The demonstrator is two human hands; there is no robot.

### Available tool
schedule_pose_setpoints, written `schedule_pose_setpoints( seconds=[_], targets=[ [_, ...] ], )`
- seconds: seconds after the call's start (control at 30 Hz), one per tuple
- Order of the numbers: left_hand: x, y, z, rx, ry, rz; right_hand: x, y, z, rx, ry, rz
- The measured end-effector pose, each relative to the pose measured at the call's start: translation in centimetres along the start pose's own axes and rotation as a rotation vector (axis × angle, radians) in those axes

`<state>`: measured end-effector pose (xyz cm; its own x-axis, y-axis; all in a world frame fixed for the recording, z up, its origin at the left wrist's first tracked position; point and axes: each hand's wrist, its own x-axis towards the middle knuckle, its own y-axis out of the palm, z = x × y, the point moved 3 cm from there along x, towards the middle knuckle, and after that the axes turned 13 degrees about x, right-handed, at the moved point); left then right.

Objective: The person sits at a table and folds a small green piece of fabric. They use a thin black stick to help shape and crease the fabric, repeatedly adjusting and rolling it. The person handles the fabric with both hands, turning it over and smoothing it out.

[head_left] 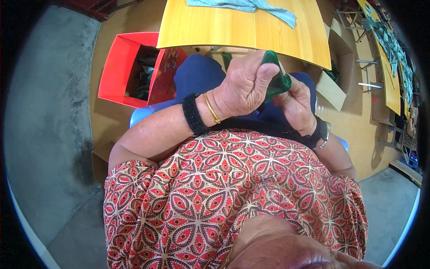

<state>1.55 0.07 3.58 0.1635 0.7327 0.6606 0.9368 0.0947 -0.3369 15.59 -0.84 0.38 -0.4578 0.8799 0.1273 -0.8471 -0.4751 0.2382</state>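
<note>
- L hand (244,87) gripping green glossy pc (276,91), thumb over it; R hand (296,106) pinching its lower R part.
- Pc sits btwn both hands; table (215,29) beyond L hand.
- Step: prob. folding/shaping pc; next move likely needs steady L grip, careful R fingers.
- Visible part runs from L thumb down-R toward R fingers; full long axis hidden, can't tell.

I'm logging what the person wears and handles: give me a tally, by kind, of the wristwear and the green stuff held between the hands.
Black bands: 2
Gold bangle: 1
Silver band: 1
Green piece: 1 visible
Total: 5
</note>
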Motion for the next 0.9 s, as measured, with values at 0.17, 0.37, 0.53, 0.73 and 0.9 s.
schedule_pose_setpoints(
  seconds=[0.17, 0.37, 0.53, 0.73, 0.9],
  targets=[
    [-0.3, 0.2, 0.6, 0.017, 0.004, 0.001, -0.1, 0.0, -0.2, 0.096, 0.099, -0.005],
    [-0.5, 0.4, 0.5, -0.060, -0.046, -0.045, 0.1, 0.7, 0.9, 0.121, 0.110, 0.017],
    [1.4, -0.3, -0.1, 0.030, -0.096, -0.040, 1.1, 0.1, 1.7, -0.175, -0.039, 0.005],
    [3.0, -2.2, 1.9, 0.186, -0.202, -0.077, 3.7, -9.1, -2.3, -0.822, -0.007, 0.173],
    [2.0, -1.3, 2.7, 0.139, -0.230, -0.003, 6.0, -6.1, 3.2, -0.202, 0.079, -0.129]
  ],
)
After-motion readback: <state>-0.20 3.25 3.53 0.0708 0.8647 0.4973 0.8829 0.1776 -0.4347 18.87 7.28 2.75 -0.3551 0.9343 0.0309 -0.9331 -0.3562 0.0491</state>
